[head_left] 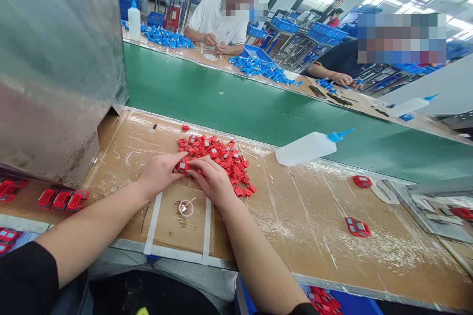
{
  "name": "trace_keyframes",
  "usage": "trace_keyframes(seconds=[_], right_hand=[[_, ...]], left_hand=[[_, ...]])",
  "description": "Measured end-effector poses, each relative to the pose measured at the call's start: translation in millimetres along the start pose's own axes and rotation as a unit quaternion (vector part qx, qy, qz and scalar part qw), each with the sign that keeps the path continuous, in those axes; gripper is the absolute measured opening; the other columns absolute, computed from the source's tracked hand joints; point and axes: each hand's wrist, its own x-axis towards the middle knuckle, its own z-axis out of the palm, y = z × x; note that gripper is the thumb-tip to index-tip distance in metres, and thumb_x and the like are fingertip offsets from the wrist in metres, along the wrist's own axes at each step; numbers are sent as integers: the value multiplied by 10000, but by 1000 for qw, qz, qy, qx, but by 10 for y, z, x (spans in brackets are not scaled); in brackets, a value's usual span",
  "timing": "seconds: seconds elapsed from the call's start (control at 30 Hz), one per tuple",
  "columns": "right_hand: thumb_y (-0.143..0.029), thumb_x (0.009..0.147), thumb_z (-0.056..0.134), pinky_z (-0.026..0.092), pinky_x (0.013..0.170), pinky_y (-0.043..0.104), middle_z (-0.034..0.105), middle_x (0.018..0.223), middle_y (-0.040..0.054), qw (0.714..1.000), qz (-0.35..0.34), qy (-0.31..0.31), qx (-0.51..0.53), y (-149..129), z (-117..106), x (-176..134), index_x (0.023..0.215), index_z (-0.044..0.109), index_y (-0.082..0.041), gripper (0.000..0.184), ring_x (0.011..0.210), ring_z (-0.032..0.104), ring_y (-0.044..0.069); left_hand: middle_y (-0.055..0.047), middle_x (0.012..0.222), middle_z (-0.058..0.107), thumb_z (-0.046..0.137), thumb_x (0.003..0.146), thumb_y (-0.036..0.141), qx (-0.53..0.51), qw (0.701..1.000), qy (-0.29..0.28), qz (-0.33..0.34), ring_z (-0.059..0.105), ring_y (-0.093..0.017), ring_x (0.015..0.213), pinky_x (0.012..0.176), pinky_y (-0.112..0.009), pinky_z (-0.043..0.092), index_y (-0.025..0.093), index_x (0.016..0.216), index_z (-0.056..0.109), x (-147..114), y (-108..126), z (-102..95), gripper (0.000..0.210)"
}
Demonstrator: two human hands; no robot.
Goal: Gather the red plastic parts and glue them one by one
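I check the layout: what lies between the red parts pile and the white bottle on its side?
Head view: between the red parts pile and the white bottle, only bare taped worktop and a thin stick.

Small red plastic parts [218,157]: loose heap on brown bench top, centre of scene, just near side of green belt. Pieces jumbled, some showing pale inserts, tilted every way. Heap spreads rightward and nearward, thinning to few strays at right edge.

Red piece [184,165]: at heap's near-left edge, pinched between fingertips of both hands, touching neighbouring pieces. Exact shape hidden by fingers.

One stray red part [185,127]: alone, just far-left of heap, flat on bench.
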Motion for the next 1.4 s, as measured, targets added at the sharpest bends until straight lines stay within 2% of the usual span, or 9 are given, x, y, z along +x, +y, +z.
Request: trace_keyframes(seconds=[0.2, 0.4, 0.5, 0.6, 0.77, 0.9, 1.03, 1.23, 1.4], right_hand=[[-199, 1013, 619, 604, 764, 332, 706, 994, 94, 999, -35, 26, 27, -8, 41, 12, 1147, 680, -202, 148, 885, 690, 193], [-138, 1005, 602, 602, 785, 349, 712, 1025, 124, 994, -89, 71, -6, 29, 26, 29, 1246, 667, -186, 254, 918, 688, 213], [-134, 1005, 594, 595, 786, 349, 703, 1049, 121, 994, -73, 77, 11, 44, 9, 27, 1276, 671, -210, 292, 927, 686, 213], [-144, 1013, 581, 592, 795, 339, 682, 1061, 90, 994, -40, 84, 62, 24, 26, 25, 1284, 683, -266, 315, 944, 678, 199], [-237, 991, 638, 596, 900, 396, 616, 1146, 80, 981, 72, 97, 155, -24, 88, 22, 1200, 721, -304, 235, 1082, 639, 230], [-369, 990, 647, 443, 1171, 516, 430, 1544, 104, 967, 132, 59, 212, -43, 78, 10, 1537, 416, -321, 596, 1419, 451, 293], [-460, 1084, 394, 272, 1281, 520, 360, 1622, 80, 956, 102, -49, 270, -112, 44, -12, 1601, 277, -302, 553, 1512, 335, 273], [-664, 1012, 437, 391, 1208, 504, 474, 1500, 116, 952, 113, -2, 285, -178, 89, 7, 1469, 439, -276, 600, 1418, 448, 300], [-752, 886, 605, 576, 986, 445, 563, 1419, 149, 881, 181, -17, 436, -146, 186, -10, 1413, 424, -271, 736, 1184, 650, 288]], left_hand=[[-96, 1268, 722, 752, 873, 248, 20, 999, 7, 24, 724, -261, 1089, 935, -361, 581, 179, 1403, 594, -9, -45, 25, 558], [-98, 1375, 663, 721, 877, 249, -168, 985, 33, -7, 694, -235, 1167, 1065, -383, 552, 210, 1472, 543, 21, 36, 0, 622], [-147, 1421, 623, 765, 853, 344, -383, 921, -6, -70, 685, -255, 1198, 1052, -395, 569, 178, 1519, 473, 59, 77, 4, 747], [-184, 1425, 611, 834, 788, 369, -513, 849, -8, -125, 645, -292, 1267, 1080, -420, 549, 138, 1426, 562, 100, 75, 32, 731], [-183, 1307, 690, 921, 674, 347, -558, 813, 15, -164, 687, -303, 1190, 1069, -455, 547, 125, 1271, 673, 109, 65, 39, 683], [-172, 1252, 720, 927, 667, 337, -560, 815, -8, -150, 708, -296, 1148, 1053, -450, 555, 132, 1284, 682, 85, 108, 2, 695], [-153, 1214, 739, 924, 674, 316, -561, 819, -22, -117, 715, -287, 1132, 1052, -439, 558, 139, 1276, 700, 47, 141, 1, 666], [-139, 1243, 730, 915, 693, 284, -571, 816, -38, -82, 726, -256, 1104, 999, -375, 589, 160, 1296, 692, -1, 171, 14, 655], [-119, 1185, 737, 848, 793, 303, -528, 848, -38, -36, 730, -217, 1041, 939, -314, 596, 160, 1270, 697, -54, 224, -23, 520]])
